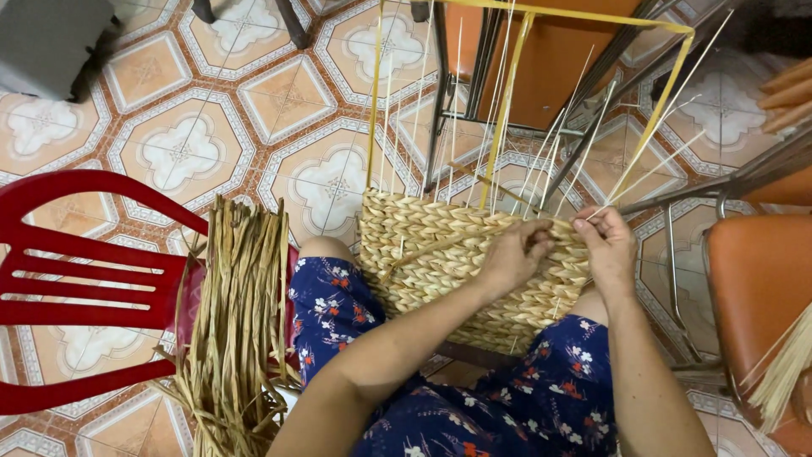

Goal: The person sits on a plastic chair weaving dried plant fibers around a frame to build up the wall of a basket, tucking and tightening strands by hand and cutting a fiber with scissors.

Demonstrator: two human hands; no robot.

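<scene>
The fingers [534, 241] of the left hand [512, 256] are curled together on the top row of a half-woven basket [440, 262], pinching a strand of the braided straw at its rim. Just beside it, the right hand [607, 245] has its fingers closed on a thin pale stake [651, 169] where it rises out of the weave, touching the rim as well. The basket rests on the person's lap, between knees covered by a dark blue flowered garment [541, 398], with a yellow frame [507, 93] and many thin upright stakes standing up out of it. A bundle of dried straw strands [237, 322] lies over the edge of a red plastic chair [85, 296] to the left. Orange-seated metal chairs [753, 296] stand ahead and to the right on a patterned tiled floor [186, 144].
</scene>
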